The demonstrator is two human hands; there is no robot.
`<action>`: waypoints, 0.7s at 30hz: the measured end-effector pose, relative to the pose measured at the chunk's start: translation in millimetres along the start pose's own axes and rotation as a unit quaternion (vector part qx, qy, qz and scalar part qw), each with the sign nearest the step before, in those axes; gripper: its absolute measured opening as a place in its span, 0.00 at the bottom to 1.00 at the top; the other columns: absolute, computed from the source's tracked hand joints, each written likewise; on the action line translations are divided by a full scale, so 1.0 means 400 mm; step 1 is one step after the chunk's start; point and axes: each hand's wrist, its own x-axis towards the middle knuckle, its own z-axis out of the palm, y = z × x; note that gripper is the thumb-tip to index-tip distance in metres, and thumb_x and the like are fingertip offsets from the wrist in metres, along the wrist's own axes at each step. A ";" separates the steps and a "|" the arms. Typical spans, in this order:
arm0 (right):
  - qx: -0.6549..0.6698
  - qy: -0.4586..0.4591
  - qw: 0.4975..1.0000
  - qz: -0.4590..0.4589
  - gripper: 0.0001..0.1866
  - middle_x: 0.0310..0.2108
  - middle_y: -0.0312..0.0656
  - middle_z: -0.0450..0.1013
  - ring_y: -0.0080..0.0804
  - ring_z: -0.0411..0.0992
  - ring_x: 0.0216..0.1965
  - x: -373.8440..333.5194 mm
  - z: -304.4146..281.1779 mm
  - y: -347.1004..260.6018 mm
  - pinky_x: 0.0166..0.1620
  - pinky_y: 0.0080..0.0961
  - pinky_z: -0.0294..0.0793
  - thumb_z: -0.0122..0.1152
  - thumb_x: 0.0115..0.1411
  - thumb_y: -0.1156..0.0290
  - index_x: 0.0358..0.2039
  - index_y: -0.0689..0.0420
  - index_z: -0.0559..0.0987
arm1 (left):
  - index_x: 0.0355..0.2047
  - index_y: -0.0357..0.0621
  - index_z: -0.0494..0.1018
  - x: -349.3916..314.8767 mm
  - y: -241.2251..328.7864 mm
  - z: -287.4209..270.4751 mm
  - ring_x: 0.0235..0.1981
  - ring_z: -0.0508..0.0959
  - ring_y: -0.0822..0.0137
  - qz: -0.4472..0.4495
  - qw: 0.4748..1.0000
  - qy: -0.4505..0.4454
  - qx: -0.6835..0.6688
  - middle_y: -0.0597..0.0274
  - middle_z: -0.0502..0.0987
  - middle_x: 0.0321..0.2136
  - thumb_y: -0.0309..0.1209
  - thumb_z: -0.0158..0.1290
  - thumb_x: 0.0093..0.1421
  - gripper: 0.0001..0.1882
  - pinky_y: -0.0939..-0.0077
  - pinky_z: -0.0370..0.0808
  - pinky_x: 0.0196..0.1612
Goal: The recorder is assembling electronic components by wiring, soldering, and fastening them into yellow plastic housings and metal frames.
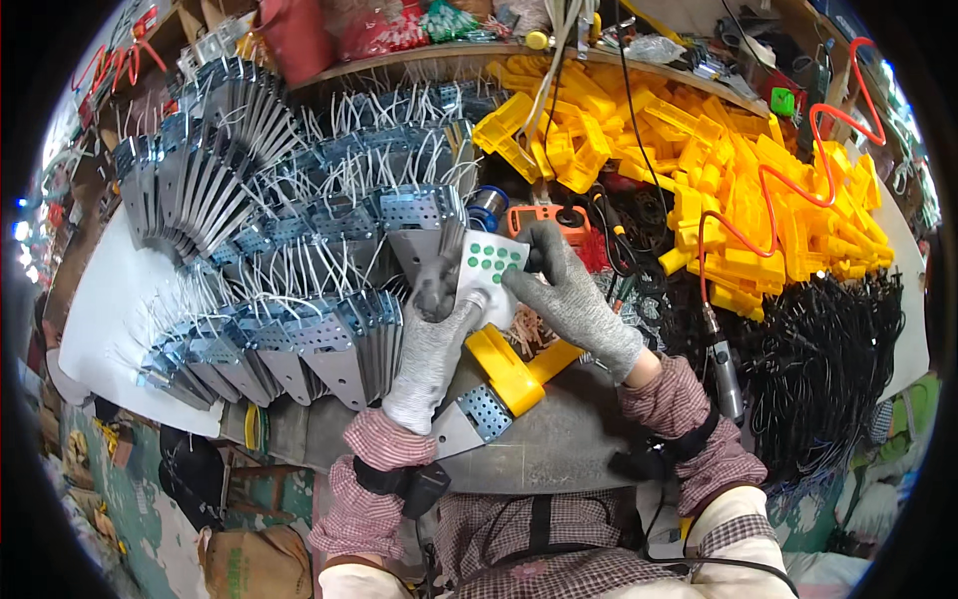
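My left hand (436, 324), in a grey work glove, is closed on a small white sticker sheet (493, 262) with rows of round green stickers. From the right, my gloved right hand (579, 304) pinches the sheet's right edge between thumb and fingers; whether a single sticker is between the fingertips cannot be made out. Below the hands lies a yellow plastic housing (511, 374) on the dark worktop (559, 454). A grey metal plate with a bluish perforated part (484, 412) sticks out from under it toward me.
Rows of metal plates with white wires (309, 344) fill the left side. Yellow housings (689, 150) are heaped at the far right, above a bundle of black cables (828, 369). A screwdriver (726, 374) hangs on a red coiled hose (768, 200). Behind my hands lies an orange meter (549, 220).
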 end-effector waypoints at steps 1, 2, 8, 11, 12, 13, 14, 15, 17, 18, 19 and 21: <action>0.060 0.004 0.998 0.010 0.24 0.40 0.47 0.76 0.30 0.77 0.42 0.007 0.005 -0.011 0.47 0.29 0.77 0.62 0.64 0.70 0.56 0.62 0.65 | 0.58 0.36 0.71 0.002 -0.004 -0.023 0.49 0.79 0.71 -0.054 0.997 -0.059 -0.010 0.58 0.80 0.48 0.25 0.58 0.64 0.22 0.75 0.76 0.52; 0.068 0.015 0.998 -0.006 0.26 0.41 0.49 0.76 0.32 0.77 0.42 0.008 0.007 -0.021 0.48 0.31 0.77 0.63 0.63 0.71 0.58 0.61 0.64 | 0.56 0.36 0.73 0.006 -0.012 -0.025 0.48 0.79 0.72 -0.062 0.996 -0.058 -0.008 0.58 0.81 0.46 0.26 0.58 0.65 0.20 0.75 0.76 0.51; -0.316 0.184 0.905 -0.218 0.31 0.55 0.49 0.70 0.52 0.65 0.61 -0.026 -0.008 -0.049 0.64 0.48 0.61 0.71 0.54 0.70 0.59 0.49 0.73 | 0.49 0.35 0.77 0.022 -0.040 -0.029 0.42 0.81 0.71 -0.081 0.994 -0.011 0.075 0.60 0.82 0.39 0.29 0.59 0.65 0.14 0.76 0.76 0.49; -0.364 0.148 0.884 -0.254 0.22 0.56 0.41 0.69 0.49 0.61 0.64 -0.042 -0.008 -0.047 0.65 0.49 0.58 0.75 0.49 0.67 0.47 0.46 0.81 | 0.48 0.33 0.76 0.020 -0.092 -0.009 0.39 0.81 0.71 -0.019 0.990 0.050 0.132 0.58 0.81 0.40 0.29 0.59 0.65 0.14 0.76 0.78 0.44; -0.373 0.135 0.879 -0.263 0.20 0.57 0.40 0.68 0.49 0.62 0.63 -0.044 -0.004 -0.045 0.64 0.49 0.59 0.75 0.49 0.68 0.44 0.47 0.82 | 0.48 0.34 0.76 0.017 -0.103 -0.002 0.39 0.81 0.71 0.016 0.985 0.072 0.159 0.58 0.81 0.40 0.29 0.59 0.65 0.14 0.76 0.78 0.43; -0.378 0.127 0.884 -0.245 0.18 0.54 0.38 0.70 0.46 0.63 0.63 -0.046 -0.012 -0.046 0.64 0.48 0.58 0.75 0.48 0.67 0.41 0.45 0.82 | 0.49 0.34 0.75 0.023 -0.068 0.018 0.40 0.82 0.68 -0.005 0.992 0.011 0.127 0.57 0.81 0.40 0.28 0.59 0.66 0.14 0.74 0.78 0.44; -0.377 0.123 0.887 -0.237 0.18 0.54 0.37 0.70 0.46 0.63 0.63 -0.045 -0.007 -0.041 0.64 0.48 0.58 0.75 0.48 0.67 0.41 0.46 0.82 | 0.49 0.34 0.76 0.020 -0.055 0.023 0.40 0.82 0.67 0.014 0.990 0.004 0.143 0.56 0.81 0.40 0.28 0.58 0.65 0.14 0.74 0.78 0.45; -0.375 0.118 0.890 -0.230 0.18 0.53 0.37 0.71 0.45 0.63 0.62 -0.045 -0.002 -0.035 0.64 0.48 0.57 0.75 0.48 0.67 0.41 0.46 0.82 | 0.49 0.34 0.76 0.018 -0.049 0.029 0.41 0.82 0.66 0.033 0.987 -0.002 0.158 0.54 0.81 0.40 0.28 0.58 0.65 0.14 0.74 0.78 0.45; -0.372 0.123 0.893 -0.221 0.15 0.50 0.35 0.72 0.42 0.65 0.61 -0.040 0.006 -0.036 0.64 0.48 0.57 0.74 0.48 0.68 0.38 0.47 0.81 | 0.46 0.34 0.77 0.028 -0.053 0.014 0.40 0.82 0.55 0.091 0.953 -0.019 0.287 0.48 0.81 0.39 0.28 0.59 0.63 0.13 0.66 0.77 0.46; -0.368 0.123 0.894 -0.222 0.15 0.49 0.36 0.72 0.42 0.65 0.60 -0.035 0.011 -0.036 0.64 0.48 0.57 0.73 0.48 0.68 0.37 0.48 0.81 | 0.45 0.34 0.77 0.033 -0.050 0.007 0.40 0.82 0.54 0.138 0.916 -0.021 0.376 0.48 0.80 0.39 0.28 0.59 0.62 0.13 0.64 0.77 0.46; -0.368 0.123 0.895 -0.221 0.14 0.49 0.36 0.72 0.42 0.66 0.59 -0.032 0.011 -0.029 0.64 0.48 0.57 0.73 0.48 0.69 0.37 0.49 0.80 | 0.43 0.34 0.78 0.041 -0.041 0.012 0.40 0.81 0.53 0.183 0.869 -0.026 0.458 0.48 0.80 0.39 0.28 0.60 0.61 0.12 0.62 0.77 0.47; -0.367 0.122 0.898 -0.211 0.13 0.47 0.37 0.73 0.42 0.67 0.57 -0.026 0.004 -0.015 0.63 0.48 0.58 0.72 0.48 0.69 0.35 0.51 0.80 | 0.42 0.35 0.78 0.051 -0.049 0.018 0.42 0.77 0.41 0.242 0.820 -0.025 0.517 0.44 0.79 0.39 0.29 0.61 0.58 0.13 0.53 0.74 0.49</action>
